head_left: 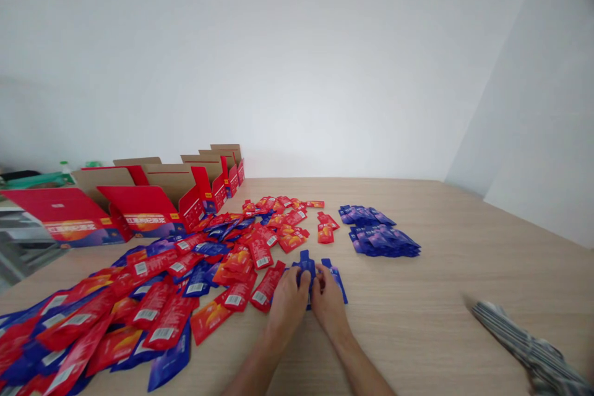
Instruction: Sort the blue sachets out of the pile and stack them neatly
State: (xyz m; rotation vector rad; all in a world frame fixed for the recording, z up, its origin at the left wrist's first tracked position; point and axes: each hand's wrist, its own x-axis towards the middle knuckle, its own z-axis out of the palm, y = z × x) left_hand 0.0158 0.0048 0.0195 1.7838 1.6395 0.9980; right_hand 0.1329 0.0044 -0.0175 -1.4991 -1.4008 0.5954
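Note:
Close together at the middle of the table, both my hands have their fingers closed around blue pouches (305, 264) with narrow necks pointing away from me. My left hand (288, 294) grips from the left side, thumb towards the middle. From the right, my right hand (328, 302) pinches the same pouches; how many are held is hidden by the fingers. Another blue pouch (337, 278) shows just beyond the right hand's knuckles. Left of my left hand lies a red pouch (268, 288) with a white barcode label.
A large mixed heap of red and blue pouches (158, 309) spreads over the table's left. Beyond my hands, at the right, lie two stacks of blue pouches (385, 241). Several open red boxes (151, 207) line the left back. A grey striped, cloth-like bundle (524, 340) lies at right.

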